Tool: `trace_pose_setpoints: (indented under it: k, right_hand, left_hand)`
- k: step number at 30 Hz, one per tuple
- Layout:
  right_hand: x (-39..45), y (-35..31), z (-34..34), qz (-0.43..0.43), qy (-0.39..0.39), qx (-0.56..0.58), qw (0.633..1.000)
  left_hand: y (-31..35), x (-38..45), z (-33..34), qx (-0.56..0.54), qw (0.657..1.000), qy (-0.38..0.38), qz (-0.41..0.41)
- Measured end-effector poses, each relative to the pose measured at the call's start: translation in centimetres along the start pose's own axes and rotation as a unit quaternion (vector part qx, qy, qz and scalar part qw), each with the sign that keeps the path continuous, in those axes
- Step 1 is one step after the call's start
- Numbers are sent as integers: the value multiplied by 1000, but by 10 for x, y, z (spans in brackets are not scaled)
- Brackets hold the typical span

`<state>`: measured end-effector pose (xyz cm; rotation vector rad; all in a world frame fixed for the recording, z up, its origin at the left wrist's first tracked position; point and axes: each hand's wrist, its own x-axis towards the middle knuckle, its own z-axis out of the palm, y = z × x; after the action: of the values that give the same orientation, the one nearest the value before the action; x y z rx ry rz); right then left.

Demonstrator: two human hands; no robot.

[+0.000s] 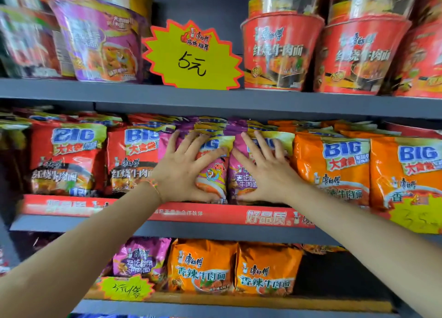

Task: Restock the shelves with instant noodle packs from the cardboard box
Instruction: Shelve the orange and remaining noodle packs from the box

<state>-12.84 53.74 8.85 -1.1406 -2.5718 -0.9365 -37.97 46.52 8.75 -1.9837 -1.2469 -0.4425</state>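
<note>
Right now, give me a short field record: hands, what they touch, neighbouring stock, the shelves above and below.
left hand: open, fingers spread, pressing a purple pack
right hand: open, pressing the next purple pack
shelf: middle
left neighbours: red packs
right neighbours: orange packs
shelf above: cup noodles, yellow price sign
shelf below: purple and orange packs
cardboard box: not in view

two purple noodle packs [229,164] are stood upright side by side on the middle shelf [167,226], between red and orange packs.
</note>
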Motion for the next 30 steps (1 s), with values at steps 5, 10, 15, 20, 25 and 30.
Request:
trace_pose_setpoints:
  k: [5,10,15,20,25,30]
  right_hand:
    - [6,-8,2,46,4,-22,999]
    - [0,-3,-8,24,-8,-1,1000]
    - [-12,5,-15,10,-16,-16,1000]
    - [-8,1,-10,19,-14,-47,999]
    - [-5,-2,-12,36,-20,-53,998]
    - [-10,-3,-22,41,-9,22,999]
  left_hand:
    - [0,8,8,13,999,35,15]
    - [-2,4,0,32,998,19,45]
    - [-15,-10,-8,47,997,-3,56]
    - [-14,1,-1,84,993,-36,69]
    - [-14,5,0,105,990,-47,80]
    - [-13,-6,-9,91,992,15,82]
